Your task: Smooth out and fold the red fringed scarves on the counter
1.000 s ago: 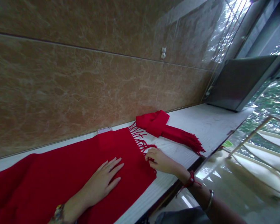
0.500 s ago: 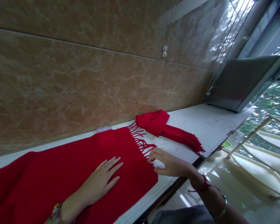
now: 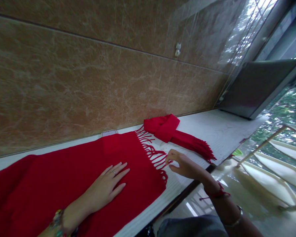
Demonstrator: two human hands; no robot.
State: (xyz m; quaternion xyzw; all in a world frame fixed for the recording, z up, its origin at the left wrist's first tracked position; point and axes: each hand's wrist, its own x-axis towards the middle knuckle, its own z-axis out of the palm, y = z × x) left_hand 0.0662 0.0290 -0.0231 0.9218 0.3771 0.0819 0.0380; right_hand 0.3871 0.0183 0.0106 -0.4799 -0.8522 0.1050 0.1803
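Note:
A wide red scarf [image 3: 71, 171] lies spread along the white table. My left hand [image 3: 107, 187] rests flat on its cloth, fingers stretched out, a ring on one finger. My right hand [image 3: 184, 164] is at the scarf's right end, thumb and fingertips pinched on the tip of a fringe strand [image 3: 160, 162]. Nearer me, a few strands curl at the corner, while those beyond the hand lie spread over the white surface. Behind the fringe sits a second red scarf [image 3: 162, 128], folded over itself like a knot, its fringed tail pointing right.
A brown marbled wall [image 3: 88, 85] runs behind the white table [image 3: 202, 123]. A phone-like flat object [image 3: 109, 133] lies by the wall, partly under the cloth. At the table's far right end stands a large grey box-like object [image 3: 254, 89]. A pale rack [image 3: 268, 171] is on the floor at right.
My right hand has moved slightly right and away from the cloth edge, out to the fringe tips. The near-corner strands now show. My left hand stays flat in place.

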